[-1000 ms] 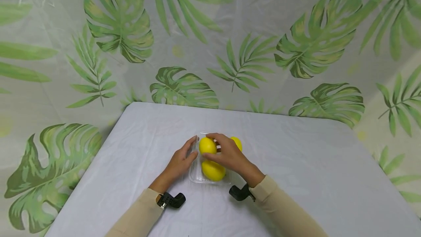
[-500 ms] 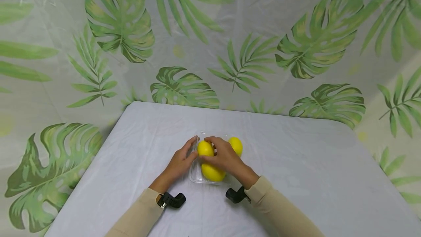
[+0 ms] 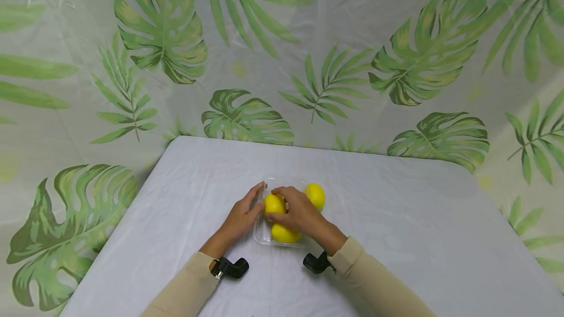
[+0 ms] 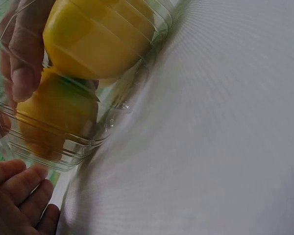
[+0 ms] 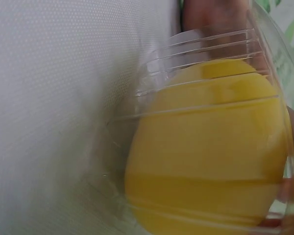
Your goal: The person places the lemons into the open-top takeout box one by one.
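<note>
My right hand (image 3: 297, 209) grips a yellow lemon (image 3: 274, 203) over the left part of a clear plastic container (image 3: 261, 238). In the left wrist view its fingers (image 4: 25, 73) lie against that lemon (image 4: 59, 110) behind the clear wall. A second lemon (image 3: 285, 234) lies in the container's near end, partly covered by the right hand, and fills much of the right wrist view. Along the container's left side rests my left hand (image 3: 240, 216), fingers extended and thumb apart. A third lemon (image 3: 315, 196) sits at the far right corner; whether it is inside is hard to tell.
A white cloth covers the table (image 3: 396, 229). Behind its far edge hangs a leaf-patterned sheet (image 3: 326, 62). Black wrist cameras (image 3: 235, 268) sit low beside both wrists, close to the container's near side.
The right hand has brought its lemon down toward me and slightly left, nearer the container's near end. More of the far right lemon shows. The left hand stays where it was.
</note>
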